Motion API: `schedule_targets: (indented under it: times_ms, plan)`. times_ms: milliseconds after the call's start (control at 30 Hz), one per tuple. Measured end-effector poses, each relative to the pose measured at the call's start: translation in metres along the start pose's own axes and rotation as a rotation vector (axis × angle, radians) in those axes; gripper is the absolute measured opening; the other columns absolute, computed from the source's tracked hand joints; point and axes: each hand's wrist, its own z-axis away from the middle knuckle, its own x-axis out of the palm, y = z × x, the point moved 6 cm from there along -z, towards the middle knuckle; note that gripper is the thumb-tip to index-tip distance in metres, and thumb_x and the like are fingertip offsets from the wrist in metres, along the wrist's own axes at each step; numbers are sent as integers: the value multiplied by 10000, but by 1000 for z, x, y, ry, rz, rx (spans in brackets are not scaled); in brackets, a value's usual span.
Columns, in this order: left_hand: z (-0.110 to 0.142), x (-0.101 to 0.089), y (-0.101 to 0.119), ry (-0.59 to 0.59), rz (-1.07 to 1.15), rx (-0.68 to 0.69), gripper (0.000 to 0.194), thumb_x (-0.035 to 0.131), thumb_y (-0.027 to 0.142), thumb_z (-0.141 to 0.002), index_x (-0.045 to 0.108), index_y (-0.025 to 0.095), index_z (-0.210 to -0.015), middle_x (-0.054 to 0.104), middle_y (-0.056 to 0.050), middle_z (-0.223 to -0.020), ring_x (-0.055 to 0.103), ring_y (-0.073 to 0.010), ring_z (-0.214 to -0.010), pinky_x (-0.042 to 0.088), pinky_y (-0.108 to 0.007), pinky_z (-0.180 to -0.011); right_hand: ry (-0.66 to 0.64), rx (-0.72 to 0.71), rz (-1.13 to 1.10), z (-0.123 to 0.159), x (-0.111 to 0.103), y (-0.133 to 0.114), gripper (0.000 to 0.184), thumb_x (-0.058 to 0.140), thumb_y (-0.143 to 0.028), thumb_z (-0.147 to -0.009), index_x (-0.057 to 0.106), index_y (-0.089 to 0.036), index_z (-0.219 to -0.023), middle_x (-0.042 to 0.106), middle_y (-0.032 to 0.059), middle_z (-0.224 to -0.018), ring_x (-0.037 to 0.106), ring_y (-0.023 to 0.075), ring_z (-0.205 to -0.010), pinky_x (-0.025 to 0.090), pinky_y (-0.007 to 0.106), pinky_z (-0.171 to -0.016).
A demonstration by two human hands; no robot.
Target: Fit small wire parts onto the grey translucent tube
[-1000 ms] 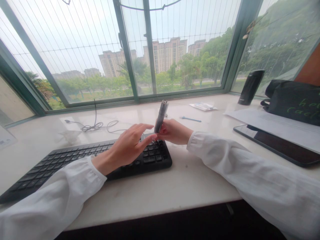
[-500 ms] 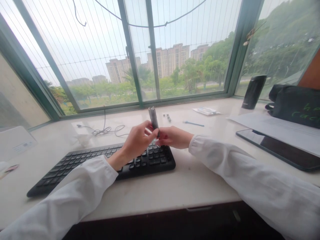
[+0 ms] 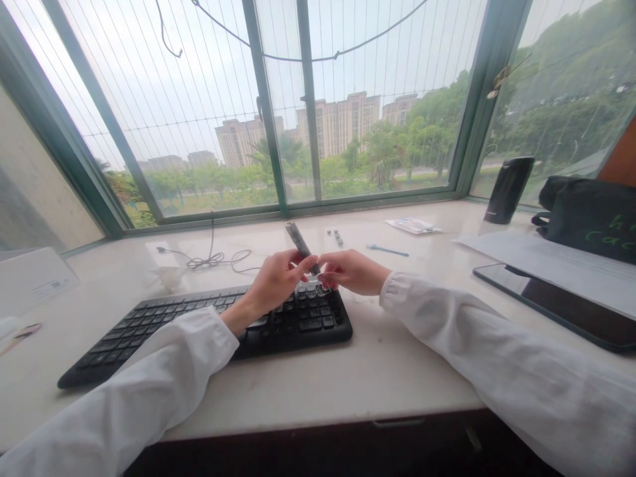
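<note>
My left hand (image 3: 281, 279) is closed around a dark grey stick-shaped tool (image 3: 299, 244), its exact kind unclear. The tool leans with its top to the left, above the number-pad end of a black keyboard (image 3: 311, 324). At the tool's lower end, my right hand (image 3: 354, 270) has its fingers pinched together. What lies between those fingers is mostly hidden. Just under the fingertips, thin wire-like lines (image 3: 322, 289) show over the keys, too small to make out clearly.
Behind the hands lie small grey pieces (image 3: 338, 237), a blue thin-handled stick (image 3: 388, 251) and a flat packet (image 3: 412, 226). A thin cable (image 3: 206, 260) coils at the back left. On the right are a tablet (image 3: 556, 305), papers (image 3: 527, 255), a black cylinder (image 3: 509, 190) and a black bag (image 3: 591, 215).
The tool has tipped from nearly upright to a leftward lean. My right hand has risen slightly around its lower end, and the wire-like lines now show below. The view has shifted a little.
</note>
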Motion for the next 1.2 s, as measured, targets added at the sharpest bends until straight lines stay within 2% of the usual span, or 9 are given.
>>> schedule_targets:
  times_ms: [67, 200, 367, 500, 767, 933, 1200]
  plan:
    - [-1, -2, 0, 13, -39, -2, 433, 547, 585, -864, 697, 178, -852, 719, -25, -724, 683, -183, -659, 461, -246, -602, 25, 20, -48, 0, 0, 1, 122, 626, -250, -841, 672, -154, -900, 638, -12, -637, 595, 117, -559, 480, 245, -597]
    - [-1, -4, -3, 28, -135, -26, 472, 520, 616, -862, 703, 183, -816, 702, -25, -661, 674, -193, -655, 418, -249, -580, 39, 39, -87, -2, 3, 2, 144, 624, -280, -838, 682, -152, -866, 625, -14, -623, 574, 106, -528, 465, 227, -557]
    - [-2, -5, -11, 20, -135, -102, 531, 486, 650, -856, 713, 176, -786, 725, -46, -700, 673, -199, -643, 429, -263, -600, 91, 8, 79, -4, 2, 2, 179, 627, -286, -843, 726, -156, -914, 669, 4, -646, 563, 110, -593, 425, 221, -608]
    - [-3, -6, -13, -8, -125, -133, 500, 490, 603, -864, 726, 182, -732, 718, -30, -659, 668, -190, -619, 438, -269, -626, 79, 8, 115, -4, 3, 0, 205, 635, -311, -845, 738, -161, -942, 692, 14, -684, 562, 116, -609, 408, 220, -610]
    - [1, -10, 0, 4, -144, -60, 425, 527, 540, -851, 721, 180, -734, 719, -26, -679, 645, -182, -626, 410, -256, -601, 46, -20, 170, -2, -1, -7, 160, 641, -277, -851, 744, -181, -927, 684, 6, -687, 550, 113, -609, 385, 218, -615]
    - [4, -12, 3, -5, -159, -63, 392, 515, 486, -860, 713, 188, -699, 711, -15, -663, 642, -176, -620, 403, -253, -594, 40, -28, 150, -1, 0, -8, 155, 641, -270, -851, 738, -168, -916, 694, 18, -708, 557, 116, -628, 401, 224, -644]
    - [2, -13, 5, -41, -208, -60, 425, 503, 510, -849, 721, 189, -676, 691, -20, -625, 606, -165, -579, 373, -252, -556, 65, -53, 173, -3, 2, -9, 110, 645, -243, -839, 719, -162, -846, 642, -3, -662, 517, 100, -595, 380, 215, -603]
